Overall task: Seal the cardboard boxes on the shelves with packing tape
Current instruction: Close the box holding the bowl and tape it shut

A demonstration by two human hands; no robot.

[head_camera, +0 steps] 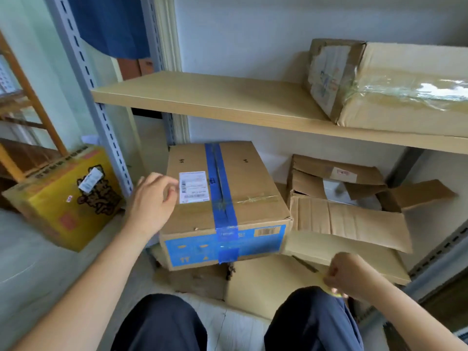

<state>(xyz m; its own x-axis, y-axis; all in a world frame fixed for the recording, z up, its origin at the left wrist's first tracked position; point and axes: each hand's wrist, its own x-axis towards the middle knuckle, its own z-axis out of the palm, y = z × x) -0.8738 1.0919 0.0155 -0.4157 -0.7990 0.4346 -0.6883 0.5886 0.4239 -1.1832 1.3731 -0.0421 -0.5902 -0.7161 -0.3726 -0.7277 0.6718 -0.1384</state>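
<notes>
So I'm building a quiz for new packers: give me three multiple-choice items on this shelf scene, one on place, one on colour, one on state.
1. Where is the clear-taped box?
A upper shelf
B floor
C lap

2. What colour is the tape strip along the labelled box?
A red
B blue
C white

3. What state is the box to its right in?
A sealed
B crushed flat
C flaps open

Answers: 1 A, it sits on the upper board; 2 B, the strip runs blue over the top and front; 3 C, its flaps splay outward.
</notes>
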